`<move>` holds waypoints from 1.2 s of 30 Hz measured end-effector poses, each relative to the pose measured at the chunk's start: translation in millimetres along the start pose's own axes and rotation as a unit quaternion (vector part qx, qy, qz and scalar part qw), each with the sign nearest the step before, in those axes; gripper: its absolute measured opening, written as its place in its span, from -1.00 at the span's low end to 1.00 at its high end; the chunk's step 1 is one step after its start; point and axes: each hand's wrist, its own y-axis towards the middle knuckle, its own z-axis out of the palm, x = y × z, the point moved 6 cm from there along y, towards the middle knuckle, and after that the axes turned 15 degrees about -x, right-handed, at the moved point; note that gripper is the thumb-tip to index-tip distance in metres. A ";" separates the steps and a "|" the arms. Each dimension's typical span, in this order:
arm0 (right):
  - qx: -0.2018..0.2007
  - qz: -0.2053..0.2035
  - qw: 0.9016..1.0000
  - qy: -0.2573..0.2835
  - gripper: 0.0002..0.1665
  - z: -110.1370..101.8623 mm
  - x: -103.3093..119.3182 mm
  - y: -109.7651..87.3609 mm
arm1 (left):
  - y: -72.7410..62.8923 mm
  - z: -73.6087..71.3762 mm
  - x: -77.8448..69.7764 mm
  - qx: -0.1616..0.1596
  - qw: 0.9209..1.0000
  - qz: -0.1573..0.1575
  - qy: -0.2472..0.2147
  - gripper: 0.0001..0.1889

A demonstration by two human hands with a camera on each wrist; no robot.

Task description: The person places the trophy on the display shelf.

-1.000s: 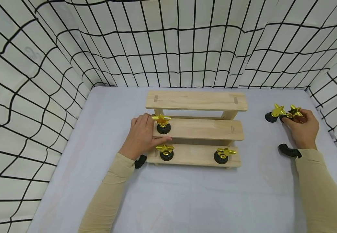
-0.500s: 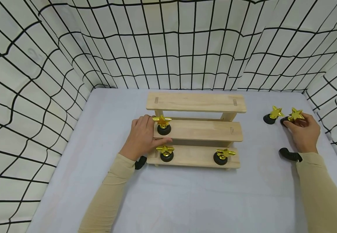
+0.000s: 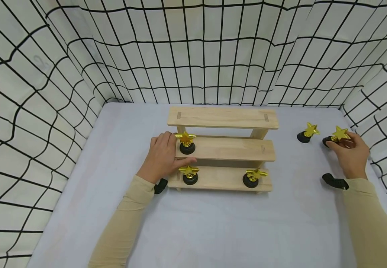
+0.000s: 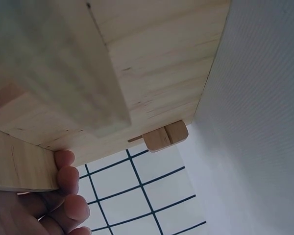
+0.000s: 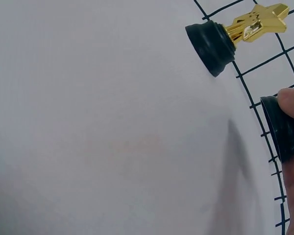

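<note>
A wooden three-step stand (image 3: 226, 147) stands on the white-covered table. My left hand (image 3: 162, 156) grips the left end of its middle step, thumb along the front; in the left wrist view, fingertips (image 4: 68, 178) curl at a board's edge. Beside that hand, a gold star trophy (image 3: 187, 143) with a black base sits on the middle step. The bottom step bears one trophy (image 3: 190, 175) at left and another (image 3: 251, 178) at right. On the far right, my right hand (image 3: 353, 155) pinches a star trophy (image 3: 339, 133) by its black base (image 5: 283, 128).
One more star trophy (image 3: 308, 132) stands on the table between the stand and my right hand. Black grid netting over white walls (image 3: 213, 56) encloses the table's back and sides. A black strap piece (image 3: 335, 181) juts from the right wrist.
The trophy in my right hand has turned so its star faces up toward the head view, and has moved apart from the one beside it. My left hand keeps its hold.
</note>
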 end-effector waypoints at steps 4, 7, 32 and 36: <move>-0.002 -0.001 1.000 0.003 -0.18 -4.2 3.0 -3.3 | -0.4 1.5 1.2 0.007 1.000 -0.003 0.003 0.13; -0.003 -0.015 1.000 0.005 -0.17 -7.3 7.1 -6.5 | -0.4 2.6 2.2 0.013 1.000 -0.006 0.004 0.14; 0.010 -0.147 0.989 0.020 -0.28 -22.4 50.1 -35.0 | -0.7 3.0 2.3 0.005 1.000 -0.008 -0.004 0.15; 0.016 -0.164 0.986 0.019 -0.28 -23.2 58.2 -41.1 | -0.5 3.3 2.8 0.010 1.000 -0.008 -0.004 0.07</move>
